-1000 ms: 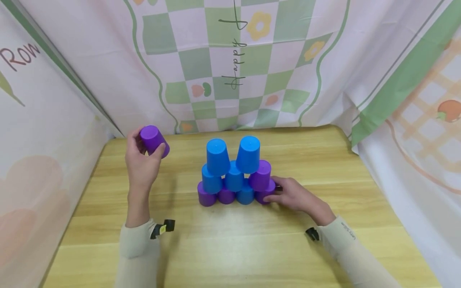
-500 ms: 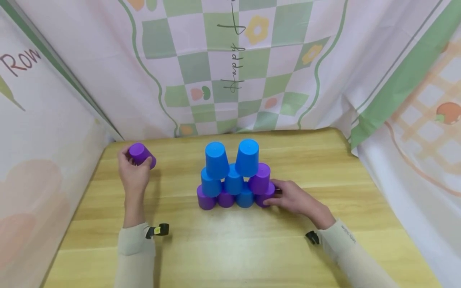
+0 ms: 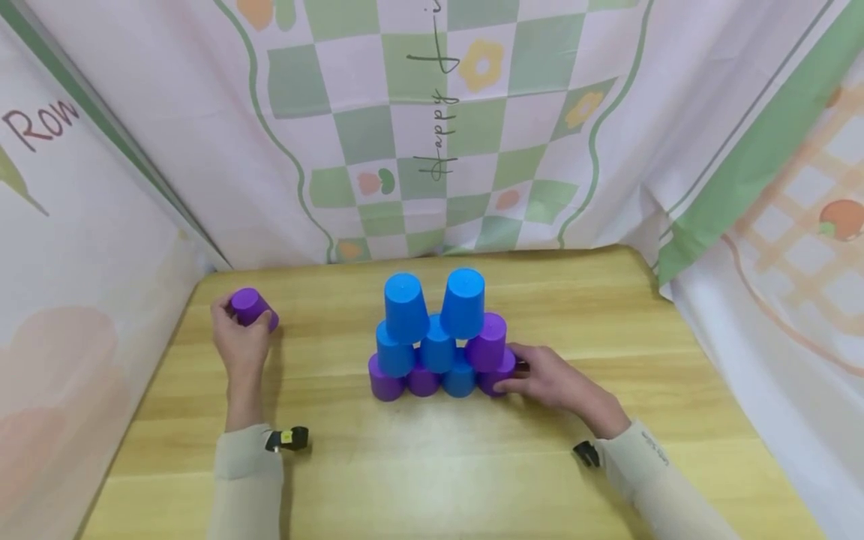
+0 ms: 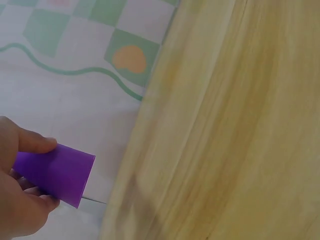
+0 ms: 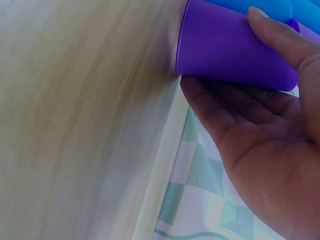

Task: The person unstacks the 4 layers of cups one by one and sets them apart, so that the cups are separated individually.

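Note:
My left hand (image 3: pixel 241 349) grips a purple cup (image 3: pixel 253 309) between thumb and fingers over the table's left side. The cup is tilted; in the left wrist view its rim stands apart from the tabletop. Upside-down cups form a stack mid-table: a row of purple and blue ones, a middle row with a purple cup (image 3: pixel 487 343) at its right end, and two blue cups (image 3: pixel 406 307) on top, spaced apart. My right hand (image 3: pixel 550 377) holds the bottom right purple cup (image 5: pixel 235 47), thumb on one side and fingers along the other.
The wooden table (image 3: pixel 432 465) runs back to a checkered cloth (image 3: pixel 432 142). Printed cloth walls (image 3: pixel 74 300) flank it on the left and right. Small black cameras (image 3: pixel 289 439) sit at both wrists.
My left hand has moved left and lower toward the table with the purple cup. The right hand stays at the stack, and the cups there keep their arrangement. The head view has shifted slightly.

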A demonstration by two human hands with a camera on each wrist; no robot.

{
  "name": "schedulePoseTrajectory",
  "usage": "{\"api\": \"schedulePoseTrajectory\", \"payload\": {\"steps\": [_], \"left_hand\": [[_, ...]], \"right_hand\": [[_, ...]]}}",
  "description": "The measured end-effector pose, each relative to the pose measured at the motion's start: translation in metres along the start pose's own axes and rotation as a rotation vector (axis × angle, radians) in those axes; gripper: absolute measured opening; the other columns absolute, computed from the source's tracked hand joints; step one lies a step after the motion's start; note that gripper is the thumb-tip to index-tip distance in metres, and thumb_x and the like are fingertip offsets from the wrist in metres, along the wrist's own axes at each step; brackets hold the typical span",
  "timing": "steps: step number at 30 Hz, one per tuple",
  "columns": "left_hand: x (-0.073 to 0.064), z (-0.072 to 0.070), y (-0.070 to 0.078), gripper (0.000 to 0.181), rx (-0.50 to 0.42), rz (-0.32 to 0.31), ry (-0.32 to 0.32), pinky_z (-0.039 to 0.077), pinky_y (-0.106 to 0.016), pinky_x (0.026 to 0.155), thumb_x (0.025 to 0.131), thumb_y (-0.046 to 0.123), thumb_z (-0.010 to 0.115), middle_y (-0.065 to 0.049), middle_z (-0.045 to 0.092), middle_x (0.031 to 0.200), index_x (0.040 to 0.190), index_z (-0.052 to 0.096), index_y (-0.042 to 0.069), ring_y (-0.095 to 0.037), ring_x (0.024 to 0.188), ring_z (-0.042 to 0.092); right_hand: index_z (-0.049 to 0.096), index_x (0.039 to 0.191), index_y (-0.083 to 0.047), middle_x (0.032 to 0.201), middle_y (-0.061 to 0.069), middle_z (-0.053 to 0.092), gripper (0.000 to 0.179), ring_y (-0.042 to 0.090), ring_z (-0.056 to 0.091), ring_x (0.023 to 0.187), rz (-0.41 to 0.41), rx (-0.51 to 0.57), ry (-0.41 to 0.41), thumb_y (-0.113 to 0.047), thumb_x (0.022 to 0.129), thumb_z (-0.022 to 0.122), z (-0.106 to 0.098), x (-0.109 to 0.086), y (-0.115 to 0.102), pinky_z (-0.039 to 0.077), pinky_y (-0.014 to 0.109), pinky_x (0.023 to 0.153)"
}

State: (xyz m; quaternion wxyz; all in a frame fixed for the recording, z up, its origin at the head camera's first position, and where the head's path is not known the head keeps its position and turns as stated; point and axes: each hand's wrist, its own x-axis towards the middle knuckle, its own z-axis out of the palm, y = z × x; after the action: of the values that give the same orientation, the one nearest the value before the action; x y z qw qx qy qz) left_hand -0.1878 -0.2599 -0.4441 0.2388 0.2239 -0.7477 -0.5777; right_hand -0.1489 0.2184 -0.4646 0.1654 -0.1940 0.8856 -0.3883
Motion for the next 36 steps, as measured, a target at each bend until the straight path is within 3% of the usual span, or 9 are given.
{"api": "schedulePoseTrajectory", "payload": {"steps": [7, 14, 20, 36], "left_hand": [[0.003, 0.002, -0.01, 0.064, 0.066, 0.024, -0.004, 0.039, -0.038, 0.113, 0.08, -0.009, 0.069, -0.02, 0.049, 0.141, 0.137, 0.04, 0.0, -0.03, 0.134, 0.047], [0.003, 0.0, -0.015, 0.066, 0.083, -0.024, -0.017, 0.036, -0.038, 0.115, 0.084, -0.006, 0.068, -0.018, 0.046, 0.145, 0.141, 0.037, 0.005, -0.028, 0.137, 0.044], [0.004, -0.001, -0.019, 0.066, 0.106, -0.02, -0.022, 0.036, -0.042, 0.114, 0.083, -0.004, 0.069, -0.021, 0.046, 0.144, 0.14, 0.037, 0.002, -0.032, 0.135, 0.044], [0.0, -0.004, -0.026, 0.069, 0.135, -0.083, -0.099, 0.033, -0.048, 0.115, 0.081, -0.006, 0.066, -0.024, 0.041, 0.146, 0.141, 0.032, 0.0, -0.036, 0.137, 0.04]], "right_hand": [[0.062, 0.118, -0.025, 0.108, -0.01, 0.068, 0.04, 0.01, 0.063, 0.096, -0.007, -0.004, -0.009, -0.04, 0.084, 0.076, -0.001, -0.002, -0.002, 0.054, 0.035, 0.09], [0.062, 0.119, -0.025, 0.109, -0.01, 0.068, 0.04, 0.008, 0.063, 0.098, -0.019, -0.016, -0.011, -0.04, 0.085, 0.076, 0.0, -0.003, -0.001, 0.054, 0.034, 0.09], [0.062, 0.12, -0.024, 0.11, -0.01, 0.068, 0.042, 0.01, 0.063, 0.097, -0.017, -0.011, -0.014, -0.041, 0.085, 0.075, -0.001, -0.003, -0.001, 0.054, 0.034, 0.09], [0.062, 0.119, -0.023, 0.11, -0.009, 0.068, 0.041, 0.009, 0.064, 0.098, -0.01, -0.022, -0.01, -0.04, 0.085, 0.076, -0.002, -0.002, -0.001, 0.054, 0.035, 0.091]]}}
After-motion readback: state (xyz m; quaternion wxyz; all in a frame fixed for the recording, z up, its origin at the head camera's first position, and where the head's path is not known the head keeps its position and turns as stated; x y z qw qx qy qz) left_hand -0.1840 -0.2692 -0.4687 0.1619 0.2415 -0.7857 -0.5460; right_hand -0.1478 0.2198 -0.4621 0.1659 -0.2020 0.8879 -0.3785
